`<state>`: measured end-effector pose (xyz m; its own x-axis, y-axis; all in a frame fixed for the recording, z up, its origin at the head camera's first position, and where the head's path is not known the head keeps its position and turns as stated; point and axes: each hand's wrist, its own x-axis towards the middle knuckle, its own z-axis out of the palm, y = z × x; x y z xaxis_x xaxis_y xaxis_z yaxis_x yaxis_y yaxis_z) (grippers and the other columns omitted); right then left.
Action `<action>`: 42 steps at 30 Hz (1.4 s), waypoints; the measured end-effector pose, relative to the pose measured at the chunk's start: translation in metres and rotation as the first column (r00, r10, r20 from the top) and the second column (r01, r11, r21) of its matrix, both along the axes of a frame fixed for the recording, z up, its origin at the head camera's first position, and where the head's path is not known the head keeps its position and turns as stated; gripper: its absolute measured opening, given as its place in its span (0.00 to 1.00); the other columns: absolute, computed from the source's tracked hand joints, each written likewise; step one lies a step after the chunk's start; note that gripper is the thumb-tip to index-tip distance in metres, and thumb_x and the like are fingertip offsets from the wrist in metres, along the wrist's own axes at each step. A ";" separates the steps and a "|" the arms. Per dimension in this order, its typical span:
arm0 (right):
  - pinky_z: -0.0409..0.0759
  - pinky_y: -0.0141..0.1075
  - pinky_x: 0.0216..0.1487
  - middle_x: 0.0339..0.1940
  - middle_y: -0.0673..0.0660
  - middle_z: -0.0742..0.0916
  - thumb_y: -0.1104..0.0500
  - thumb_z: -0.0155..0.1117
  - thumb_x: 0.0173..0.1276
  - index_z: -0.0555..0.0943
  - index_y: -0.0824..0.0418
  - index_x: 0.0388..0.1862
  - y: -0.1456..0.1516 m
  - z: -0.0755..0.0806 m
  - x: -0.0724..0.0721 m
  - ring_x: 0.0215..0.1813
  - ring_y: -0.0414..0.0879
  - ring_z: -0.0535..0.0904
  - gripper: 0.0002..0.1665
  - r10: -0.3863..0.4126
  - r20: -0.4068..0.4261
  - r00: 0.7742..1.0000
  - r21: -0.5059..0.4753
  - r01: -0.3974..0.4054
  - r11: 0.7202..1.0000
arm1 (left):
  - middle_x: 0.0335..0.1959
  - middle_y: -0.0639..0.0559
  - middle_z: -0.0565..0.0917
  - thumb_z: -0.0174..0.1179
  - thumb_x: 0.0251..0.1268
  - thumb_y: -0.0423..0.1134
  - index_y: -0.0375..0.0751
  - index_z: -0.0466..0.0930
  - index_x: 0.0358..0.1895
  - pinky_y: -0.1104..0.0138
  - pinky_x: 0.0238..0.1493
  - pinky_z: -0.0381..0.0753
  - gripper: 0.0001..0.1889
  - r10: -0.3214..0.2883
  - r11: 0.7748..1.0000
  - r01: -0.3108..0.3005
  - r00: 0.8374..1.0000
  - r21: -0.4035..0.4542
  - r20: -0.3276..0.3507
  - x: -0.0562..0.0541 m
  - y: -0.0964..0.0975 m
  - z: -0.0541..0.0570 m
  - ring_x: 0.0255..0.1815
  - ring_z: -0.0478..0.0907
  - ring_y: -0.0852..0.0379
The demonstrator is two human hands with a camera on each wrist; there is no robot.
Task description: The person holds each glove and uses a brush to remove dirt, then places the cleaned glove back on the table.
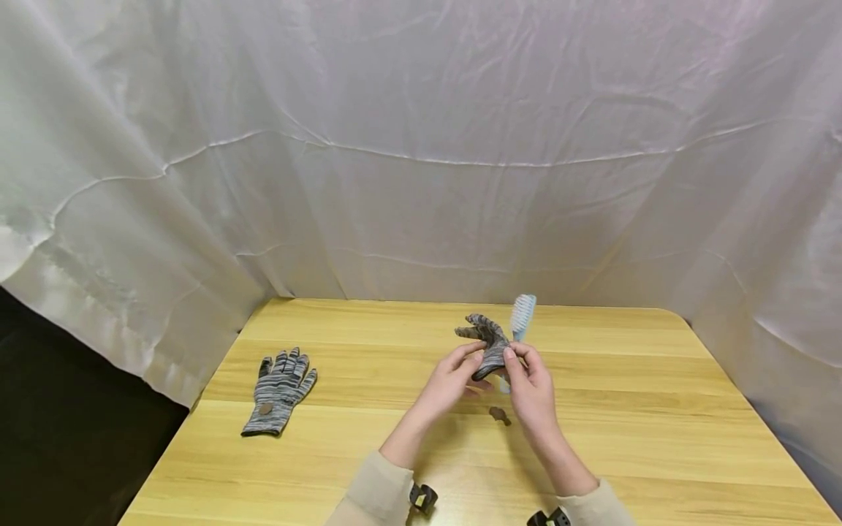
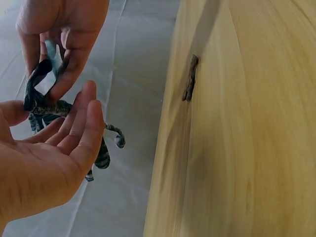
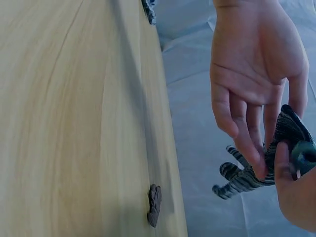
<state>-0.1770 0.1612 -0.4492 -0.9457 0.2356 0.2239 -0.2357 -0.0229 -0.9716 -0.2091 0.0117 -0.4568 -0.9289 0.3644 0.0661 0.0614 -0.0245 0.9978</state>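
A grey-and-black striped knit glove (image 1: 495,352) is held up over the table with its fingers pointing away. My left hand (image 1: 449,381) grips its cuff between thumb and fingers. On the other side of the cuff, my right hand (image 1: 533,385) pinches the knit with its thumb. That same hand also holds a brush with white bristles (image 1: 522,315) and a light blue handle. The handle's holed end (image 3: 306,154) pokes out below the right fingers in the right wrist view. A dark brown clump (image 1: 499,416) lies on the table beneath the hands.
A second striped glove (image 1: 281,387) lies flat at the left of the wooden table (image 1: 658,409), a round brown spot (image 1: 265,409) near its cuff. Pale grey curtains (image 1: 421,219) hang behind and beside the table.
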 end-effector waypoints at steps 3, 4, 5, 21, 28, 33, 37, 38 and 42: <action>0.83 0.27 0.48 0.48 0.56 0.84 0.63 0.53 0.83 0.77 0.77 0.56 -0.001 0.000 0.001 0.43 0.33 0.83 0.16 -0.023 0.017 1.000 0.051 0.022 0.998 | 0.56 0.33 0.84 0.51 0.83 0.42 0.39 0.71 0.75 0.41 0.48 0.87 0.24 0.015 0.999 -0.015 1.000 0.028 0.005 0.000 0.001 -0.001 0.45 0.88 0.40; 0.83 0.27 0.47 0.47 0.55 0.84 0.63 0.54 0.83 0.77 0.77 0.56 -0.002 -0.001 0.001 0.42 0.33 0.83 0.16 -0.025 0.020 0.999 0.061 0.024 0.998 | 0.57 0.33 0.84 0.51 0.83 0.42 0.38 0.70 0.75 0.41 0.49 0.87 0.24 0.022 0.999 -0.023 1.000 0.039 0.003 -0.001 0.001 -0.001 0.46 0.87 0.41; 0.83 0.27 0.47 0.46 0.56 0.84 0.63 0.53 0.83 0.77 0.77 0.56 -0.002 -0.001 0.001 0.42 0.34 0.83 0.16 -0.022 0.021 1.000 0.064 0.020 0.998 | 0.58 0.33 0.83 0.52 0.83 0.41 0.38 0.70 0.75 0.40 0.50 0.86 0.24 0.029 0.998 -0.029 1.000 0.053 0.004 -0.001 0.001 -0.002 0.47 0.87 0.40; 0.80 0.27 0.33 0.29 0.57 0.84 0.62 0.54 0.83 0.75 0.74 0.57 -0.002 -0.005 0.000 0.31 0.41 0.82 0.15 0.006 0.101 0.995 0.071 -0.013 0.997 | 0.58 0.38 0.81 0.65 0.72 0.34 0.40 0.79 0.68 0.65 0.50 0.84 0.23 0.221 0.973 -0.218 0.975 0.075 -0.038 -0.003 -0.002 -0.001 0.51 0.83 0.51; 0.73 0.29 0.23 0.21 0.57 0.80 0.60 0.56 0.82 0.76 0.72 0.55 -0.002 -0.005 0.000 0.23 0.40 0.75 0.15 -0.002 0.103 0.995 0.093 -0.008 0.996 | 0.65 0.39 0.80 0.66 0.70 0.34 0.42 0.80 0.67 0.58 0.62 0.82 0.23 0.253 0.963 -0.248 0.967 0.101 -0.033 -0.003 -0.004 0.000 0.63 0.78 0.46; 0.69 0.28 0.22 0.20 0.54 0.77 0.60 0.57 0.82 0.78 0.72 0.55 -0.001 -0.008 -0.001 0.21 0.39 0.72 0.15 -0.008 0.115 0.993 0.114 -0.005 0.993 | 0.70 0.38 0.77 0.65 0.71 0.34 0.42 0.79 0.69 0.49 0.72 0.73 0.23 0.255 0.961 -0.250 0.966 0.117 -0.028 -0.004 -0.005 0.000 0.72 0.72 0.39; 0.68 0.28 0.22 0.19 0.52 0.76 0.58 0.58 0.82 0.79 0.68 0.56 0.000 -0.011 -0.002 0.21 0.38 0.70 0.14 -0.025 0.140 0.990 0.158 0.002 0.987 | 0.72 0.36 0.74 0.65 0.72 0.33 0.41 0.77 0.71 0.49 0.74 0.71 0.25 0.252 0.961 -0.249 0.968 0.125 -0.010 -0.005 -0.006 0.001 0.74 0.70 0.39; 0.68 0.28 0.22 0.20 0.52 0.76 0.58 0.57 0.82 0.79 0.67 0.56 0.000 -0.012 -0.002 0.21 0.38 0.70 0.14 -0.029 0.141 0.990 0.168 0.005 0.986 | 0.72 0.35 0.74 0.64 0.72 0.33 0.41 0.77 0.71 0.51 0.73 0.73 0.25 0.255 0.960 -0.252 0.967 0.123 -0.012 -0.005 -0.006 0.001 0.73 0.72 0.39; 0.71 0.28 0.23 0.33 0.60 0.83 0.58 0.52 0.84 0.71 0.65 0.66 0.003 -0.014 -0.004 0.22 0.37 0.70 0.18 -0.036 0.116 0.993 0.211 0.011 0.977 | 0.72 0.33 0.74 0.64 0.71 0.30 0.40 0.75 0.72 0.66 0.55 0.83 0.27 0.285 0.953 -0.280 0.958 0.119 -0.029 -0.006 -0.007 0.001 0.52 0.80 0.51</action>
<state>-0.1812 0.1642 -0.4634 -0.9631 0.2181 0.1574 -0.1167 0.1884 -0.9751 -0.2150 0.0044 -0.4554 -0.9878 0.0752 0.1361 0.1273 -0.1112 0.9856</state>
